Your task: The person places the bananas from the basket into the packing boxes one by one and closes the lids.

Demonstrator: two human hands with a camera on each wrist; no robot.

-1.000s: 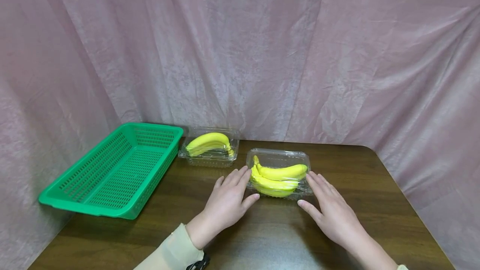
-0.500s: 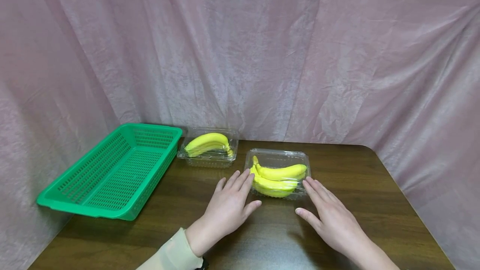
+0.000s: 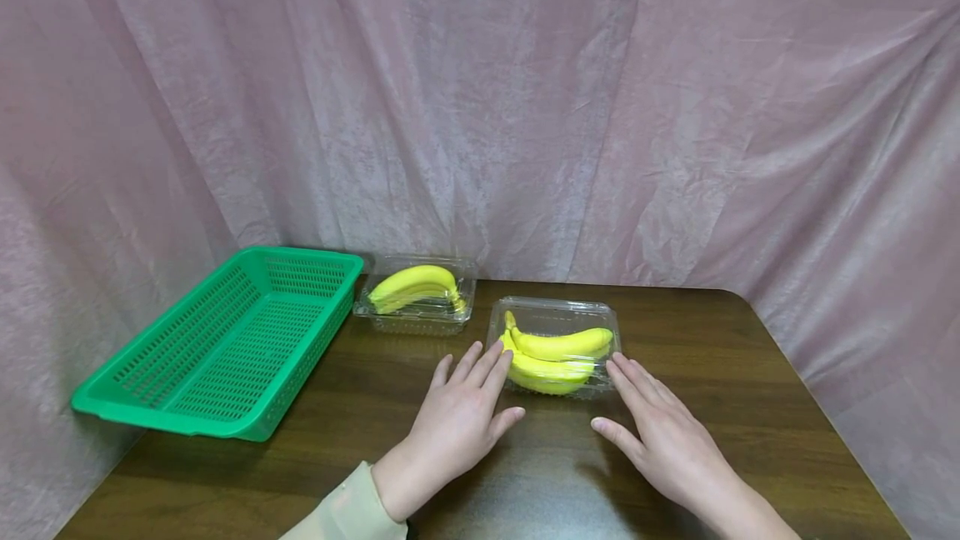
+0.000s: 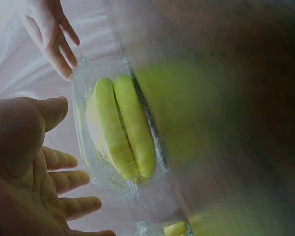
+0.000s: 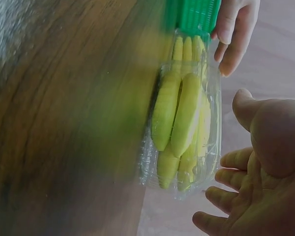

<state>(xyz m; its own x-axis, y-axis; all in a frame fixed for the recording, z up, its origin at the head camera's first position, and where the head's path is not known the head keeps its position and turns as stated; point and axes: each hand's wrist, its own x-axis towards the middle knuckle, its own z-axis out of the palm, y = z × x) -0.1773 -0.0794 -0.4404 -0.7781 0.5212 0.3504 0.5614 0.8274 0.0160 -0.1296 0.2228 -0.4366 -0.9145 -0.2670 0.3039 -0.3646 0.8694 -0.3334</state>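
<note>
Bananas (image 3: 555,375) lie inside a clear plastic clamshell box (image 3: 562,304) near the middle of the table. At its left front corner is my left hand (image 3: 453,419), fingers straight and spread, palm turned toward the box. On the opposite side my right hand (image 3: 667,432) reaches to the right front corner with extended fingers. The fingertips of both hands are at the box's sides; whether they touch it I cannot tell. In both wrist views the palms face the box (image 4: 83,147) with nothing gripped.
A second clear box (image 3: 382,325) with bananas (image 3: 416,283) stands farther back to the left. Beside it, a green plastic basket (image 3: 262,427) sits at the table's left edge. Pink curtains (image 3: 540,107) hang behind the brown table (image 3: 712,348).
Both hands have drawn slightly back toward the front of the table, fingers still straight. The box with bananas has stayed about where it was.
</note>
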